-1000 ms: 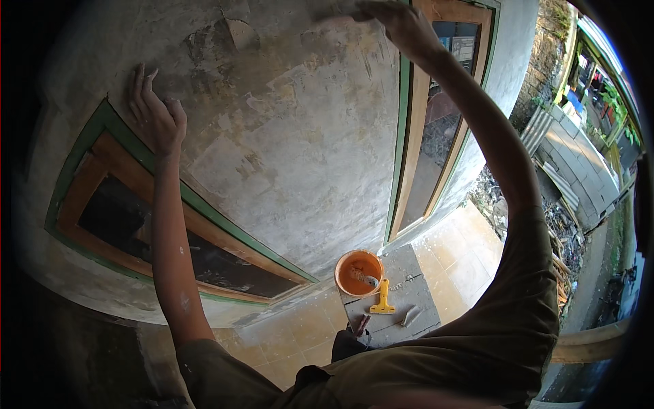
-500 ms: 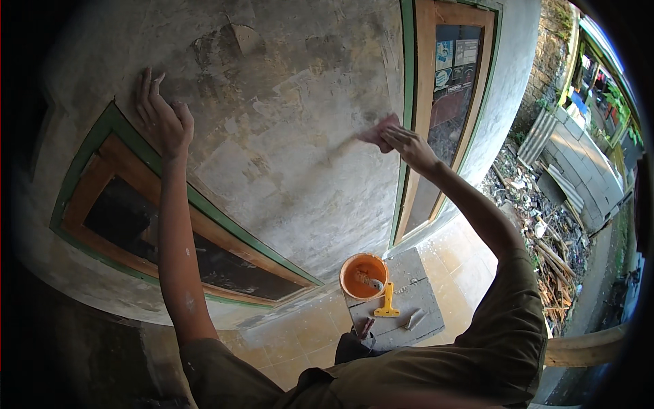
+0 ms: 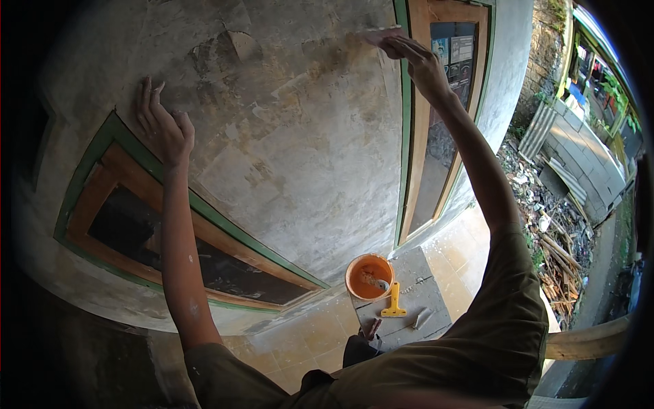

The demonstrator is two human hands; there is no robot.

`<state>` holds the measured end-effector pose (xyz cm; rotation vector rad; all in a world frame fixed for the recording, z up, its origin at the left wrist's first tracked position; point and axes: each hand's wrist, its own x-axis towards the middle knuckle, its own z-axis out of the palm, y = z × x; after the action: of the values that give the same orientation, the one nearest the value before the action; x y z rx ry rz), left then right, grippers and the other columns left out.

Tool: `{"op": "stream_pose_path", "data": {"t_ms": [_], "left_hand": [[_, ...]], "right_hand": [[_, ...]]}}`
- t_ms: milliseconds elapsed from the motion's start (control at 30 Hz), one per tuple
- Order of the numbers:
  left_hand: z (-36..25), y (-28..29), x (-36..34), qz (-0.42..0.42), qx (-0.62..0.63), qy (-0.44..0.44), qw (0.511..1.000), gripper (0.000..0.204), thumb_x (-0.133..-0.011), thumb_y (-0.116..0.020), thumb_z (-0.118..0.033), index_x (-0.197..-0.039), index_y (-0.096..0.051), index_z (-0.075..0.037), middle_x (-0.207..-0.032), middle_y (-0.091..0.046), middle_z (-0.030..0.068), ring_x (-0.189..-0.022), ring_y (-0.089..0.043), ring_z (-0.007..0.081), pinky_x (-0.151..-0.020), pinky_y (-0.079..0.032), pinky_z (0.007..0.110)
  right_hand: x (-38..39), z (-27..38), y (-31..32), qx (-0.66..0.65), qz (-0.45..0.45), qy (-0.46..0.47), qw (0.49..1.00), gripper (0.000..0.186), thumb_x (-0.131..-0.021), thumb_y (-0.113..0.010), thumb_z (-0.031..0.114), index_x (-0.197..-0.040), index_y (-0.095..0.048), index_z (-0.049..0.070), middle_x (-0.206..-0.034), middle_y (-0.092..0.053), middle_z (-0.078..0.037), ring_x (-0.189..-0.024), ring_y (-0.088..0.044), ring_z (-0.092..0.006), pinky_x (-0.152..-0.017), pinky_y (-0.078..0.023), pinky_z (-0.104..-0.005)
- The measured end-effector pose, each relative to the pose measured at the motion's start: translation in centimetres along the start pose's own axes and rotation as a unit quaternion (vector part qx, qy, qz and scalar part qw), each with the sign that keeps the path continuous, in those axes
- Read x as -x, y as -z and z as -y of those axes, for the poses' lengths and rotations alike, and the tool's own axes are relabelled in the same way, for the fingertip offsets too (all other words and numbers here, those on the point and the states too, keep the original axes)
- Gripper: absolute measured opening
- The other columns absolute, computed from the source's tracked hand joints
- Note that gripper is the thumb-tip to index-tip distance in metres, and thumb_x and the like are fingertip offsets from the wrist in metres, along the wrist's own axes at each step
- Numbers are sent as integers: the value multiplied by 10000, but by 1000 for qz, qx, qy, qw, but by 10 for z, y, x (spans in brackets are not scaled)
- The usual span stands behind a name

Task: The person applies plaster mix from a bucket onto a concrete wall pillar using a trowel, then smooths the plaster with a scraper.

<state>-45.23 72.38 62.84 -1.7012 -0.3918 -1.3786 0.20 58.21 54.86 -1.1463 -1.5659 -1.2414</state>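
Note:
My left hand (image 3: pixel 165 126) rests against the patchy grey plastered wall (image 3: pixel 272 163), just above the corner of the left window, its fingers stretched out and holding nothing. Higher up and to the right, my right hand (image 3: pixel 424 67) grips a folded piece of reddish sandpaper (image 3: pixel 383 34) against the wall, beside the green-edged frame of the right window. The sheet is somewhat blurred, and the fingers cover part of it. Around both hands the wall shows smooth pale patches, brown stains and a rough, chipped area.
Below me, an orange bucket (image 3: pixel 368 277), a yellow-handled scraper (image 3: pixel 394 303) and a crumpled scrap (image 3: pixel 422 317) stand on a grey platform (image 3: pixel 409 273). Wood-framed windows (image 3: pixel 116 218) flank the wall. Rubble and wood scraps (image 3: pixel 558 266) lie outside at right, near a wooden beam (image 3: pixel 589 342).
My right hand has moved up the wall with the sandpaper, from mid-height to near the top of the view. My left hand stays at the same spot on the wall.

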Motion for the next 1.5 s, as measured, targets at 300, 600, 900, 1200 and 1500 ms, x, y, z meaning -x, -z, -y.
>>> {"op": "stream_pose_path", "data": {"t_ms": [300, 600, 900, 1200, 1500], "left_hand": [[-6, -2, -4, 8, 4, 15, 1000, 482, -815, -385, -113, -1275, -465, 6, -1383, -434, 200, -1315, -392, 363, -1075, -309, 498], [0, 2, -1, 20, -4, 24, 1000, 474, -813, -383, -111, -1269, -460, -11, -1391, -427, 192, -1327, -376, 361, -1074, -310, 500], [-1, -1, -3, 15, 24, 34, 999, 503, -808, -402, -133, -1299, -428, -31, -1419, -404, 178, -1326, -373, 357, -1118, -270, 541], [-4, -3, -2, 16, 40, 51, 998, 523, -768, -387, -122, -1278, -443, -23, -1411, -409, 174, -1330, -375, 342, -1130, -259, 547], [0, 0, -1, 12, 42, 54, 998, 527, -742, -396, -87, -1261, -446, -10, -1389, -429, 190, -1321, -392, 359, -1110, -264, 563]], "right_hand": [[174, 42, 8, -168, 289, -134, 933, 296, -855, -520, -35, -1076, -663, 101, -1027, -706, -66, -926, -690, -249, -794, -582, -357], [54, 53, -7, -153, 247, 33, 956, 209, -836, -564, -16, -967, -693, 83, -1012, -685, -107, -835, -689, -233, -705, -575, -331], [-199, 67, 39, -323, 16, -148, 935, 225, -882, -640, 107, -1072, -649, -13, -940, -699, -120, -803, -641, -189, -703, -502, -314], [-272, 42, -30, -200, 108, 88, 970, 201, -848, -667, 147, -892, -662, -49, -748, -651, -215, -657, -648, -252, -603, -503, -370], [-299, 90, 5, 103, 41, 76, 991, 295, -760, -603, 26, -1049, -647, -9, -884, -683, -190, -821, -662, -318, -723, -537, -382]]}}
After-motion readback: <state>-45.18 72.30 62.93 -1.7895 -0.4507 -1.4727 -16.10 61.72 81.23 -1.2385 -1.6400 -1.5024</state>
